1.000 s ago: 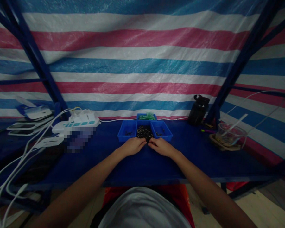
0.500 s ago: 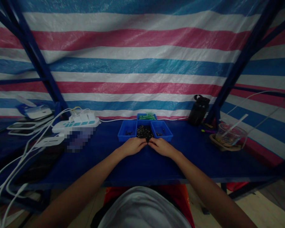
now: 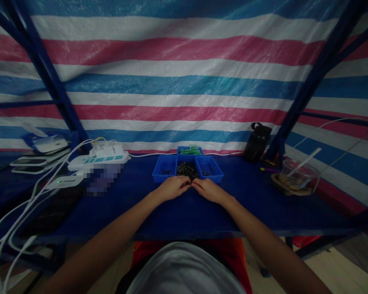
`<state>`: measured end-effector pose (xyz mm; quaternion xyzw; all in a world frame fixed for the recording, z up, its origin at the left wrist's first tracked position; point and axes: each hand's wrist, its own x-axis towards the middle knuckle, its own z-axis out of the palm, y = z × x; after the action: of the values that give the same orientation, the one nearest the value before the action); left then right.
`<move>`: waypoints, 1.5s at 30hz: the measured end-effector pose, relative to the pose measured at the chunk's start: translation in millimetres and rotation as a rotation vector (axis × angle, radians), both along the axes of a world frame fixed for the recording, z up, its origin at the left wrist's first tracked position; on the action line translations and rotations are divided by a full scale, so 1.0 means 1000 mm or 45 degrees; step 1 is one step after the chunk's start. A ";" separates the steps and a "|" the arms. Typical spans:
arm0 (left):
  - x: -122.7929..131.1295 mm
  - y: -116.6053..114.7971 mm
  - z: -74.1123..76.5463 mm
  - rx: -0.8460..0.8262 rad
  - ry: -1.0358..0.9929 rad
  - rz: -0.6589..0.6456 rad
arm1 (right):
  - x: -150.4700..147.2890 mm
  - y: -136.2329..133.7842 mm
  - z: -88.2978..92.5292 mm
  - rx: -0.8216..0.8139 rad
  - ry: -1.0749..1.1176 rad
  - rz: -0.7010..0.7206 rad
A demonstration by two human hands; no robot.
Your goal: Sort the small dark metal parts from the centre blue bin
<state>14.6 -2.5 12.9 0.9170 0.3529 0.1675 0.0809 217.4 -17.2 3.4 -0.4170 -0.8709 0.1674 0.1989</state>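
Observation:
My left hand (image 3: 174,187) and my right hand (image 3: 207,189) meet fingertip to fingertip at the near edge of a heap of small dark parts (image 3: 186,169). The fingers of both hands are pinched together; whatever sits between them is too small to make out. To the left of the heap stands a blue tray (image 3: 155,174) with a few small dark pieces in it. A similar blue tray (image 3: 218,176) on the right also holds a few small pieces. Behind the heap, another blue bin (image 3: 180,150) contains green items (image 3: 190,150).
On the blue table (image 3: 184,216), a white power strip (image 3: 79,162) with cables, stacked phones (image 3: 33,166) and a dark flat object (image 3: 53,212) lie left. A black bottle (image 3: 256,143) and a plastic cup (image 3: 297,175) with a straw stand right. Striped sheeting hangs behind.
The fingertips have shifted very slightly, still pinched together at the heap's near edge. The trays and other things stay where they were.

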 end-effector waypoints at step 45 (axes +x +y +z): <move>0.000 0.005 -0.003 -0.048 -0.092 -0.102 | 0.001 0.001 -0.001 0.065 0.004 0.037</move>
<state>15.0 2.2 9.8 0.9220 0.3159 0.1905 0.1174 218.7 -15.8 2.0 -0.3988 -0.8806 0.1486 0.2084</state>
